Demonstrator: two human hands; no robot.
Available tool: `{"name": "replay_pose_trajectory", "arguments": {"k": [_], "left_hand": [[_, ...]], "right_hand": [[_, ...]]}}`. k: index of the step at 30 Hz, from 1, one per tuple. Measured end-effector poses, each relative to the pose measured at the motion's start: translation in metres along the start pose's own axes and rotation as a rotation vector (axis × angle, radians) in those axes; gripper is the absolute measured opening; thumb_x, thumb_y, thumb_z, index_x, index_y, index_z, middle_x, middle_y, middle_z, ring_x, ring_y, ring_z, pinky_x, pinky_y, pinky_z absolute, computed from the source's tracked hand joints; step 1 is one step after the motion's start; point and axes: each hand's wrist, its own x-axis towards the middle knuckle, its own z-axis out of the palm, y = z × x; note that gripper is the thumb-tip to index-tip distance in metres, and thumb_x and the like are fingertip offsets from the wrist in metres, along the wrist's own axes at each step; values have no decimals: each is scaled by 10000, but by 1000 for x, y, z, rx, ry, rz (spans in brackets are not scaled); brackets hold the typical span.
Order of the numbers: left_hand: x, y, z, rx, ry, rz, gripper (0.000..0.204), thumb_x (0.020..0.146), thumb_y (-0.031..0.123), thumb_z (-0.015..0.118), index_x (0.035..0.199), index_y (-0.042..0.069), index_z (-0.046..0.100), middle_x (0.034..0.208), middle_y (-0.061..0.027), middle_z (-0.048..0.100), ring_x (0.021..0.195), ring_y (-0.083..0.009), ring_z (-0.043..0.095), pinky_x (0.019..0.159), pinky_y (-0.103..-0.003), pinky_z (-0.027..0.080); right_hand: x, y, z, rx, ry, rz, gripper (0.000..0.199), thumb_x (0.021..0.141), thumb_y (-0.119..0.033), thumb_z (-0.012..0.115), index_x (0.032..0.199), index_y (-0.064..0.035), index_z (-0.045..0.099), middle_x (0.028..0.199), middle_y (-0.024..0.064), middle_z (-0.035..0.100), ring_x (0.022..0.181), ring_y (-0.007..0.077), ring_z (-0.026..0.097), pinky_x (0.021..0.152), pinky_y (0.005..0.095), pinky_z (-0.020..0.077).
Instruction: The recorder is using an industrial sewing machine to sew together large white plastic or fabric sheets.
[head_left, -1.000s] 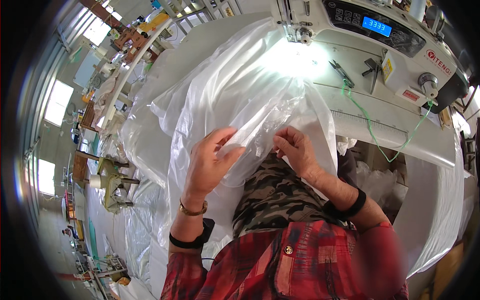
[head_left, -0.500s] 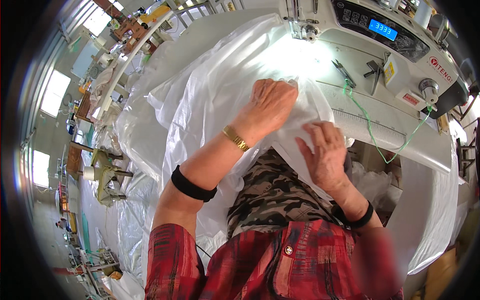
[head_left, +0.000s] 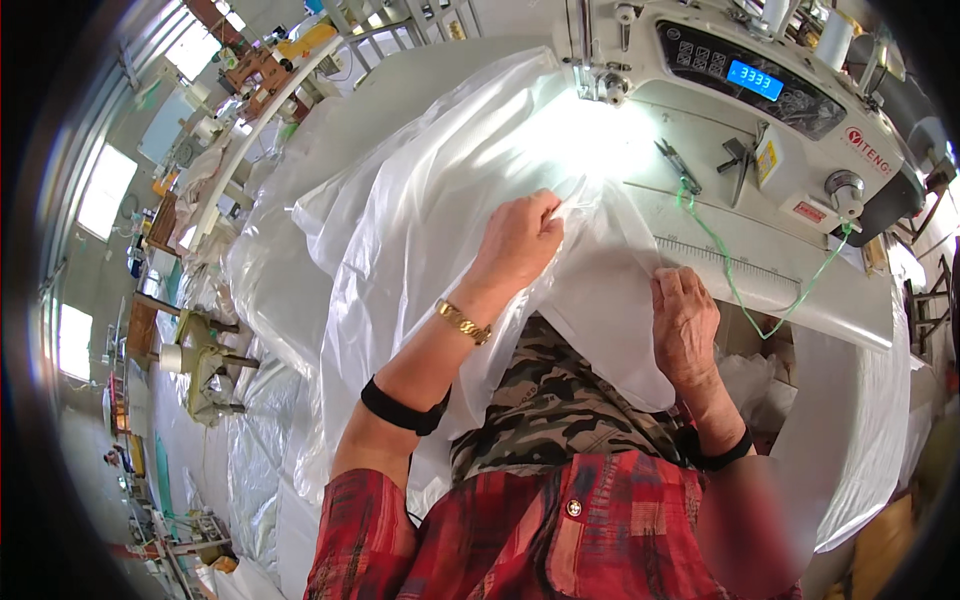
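Beyond the left hand point(head_left: 520, 240), the white sewing machine head point(head_left: 720, 70) stands across the table — its needle bar point(head_left: 605, 85) closes the way straight ahead. The glossy translucent white plastic sheet point(head_left: 420, 210) heaps up under and to the left of that hand, hiding the tabletop there. To the right of the right hand point(head_left: 685, 325), the bare white table edge point(head_left: 800, 300) lies open, crossed only by a loose green cord point(head_left: 740, 300). Beyond that hand, small metal scissors point(head_left: 678, 165) rest on the machine bed. Between the two hands — only a smooth fold of sheet.
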Motion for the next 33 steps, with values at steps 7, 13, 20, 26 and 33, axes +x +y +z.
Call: {"name": "replay_pose_trajectory", "arguments": {"k": [7, 13, 20, 26, 33], "left_hand": [[0, 5, -5, -31, 4, 4, 244, 907, 200, 627, 885, -40, 590, 608, -158, 543, 533, -274, 526, 550, -388, 425], [-1, 15, -6, 222, 111, 103, 191, 926, 195, 599, 879, 11, 580, 634, -186, 580, 633, -406, 586, 585, -471, 456], [3, 12, -6, 32, 82, 94, 225, 914, 148, 620, 763, -11, 570, 591, -151, 529, 533, -311, 487, 529, -387, 398], [7, 3, -8, -451, 2, -160, 292, 935, 152, 637, 733, -43, 554, 572, 41, 383, 561, -53, 322, 491, -262, 290], [8, 10, 2, -187, 47, 64, 233, 890, 107, 613, 734, -60, 568, 570, -197, 478, 461, -272, 442, 485, -387, 349]], "right_hand": [[22, -14, -23, 885, -257, 324, 137, 945, -93, 610, 896, 34, 593, 728, 21, 574, 684, 110, 518, 642, 264, 435], [33, -35, -22, 1000, -311, 325, 136, 966, -97, 590, 897, 20, 592, 731, -22, 540, 688, 50, 468, 616, 228, 411], [40, -43, -22, 1120, -331, 353, 149, 969, -108, 592, 897, 22, 589, 737, -28, 539, 691, 45, 464, 614, 222, 405], [42, -47, -19, 1223, -286, 349, 159, 969, -119, 592, 898, 22, 591, 738, -33, 543, 689, 46, 460, 624, 221, 407], [46, -64, -13, 1151, -291, 314, 164, 944, -112, 599, 901, 47, 602, 721, 17, 569, 677, 72, 487, 614, 255, 434]]}}
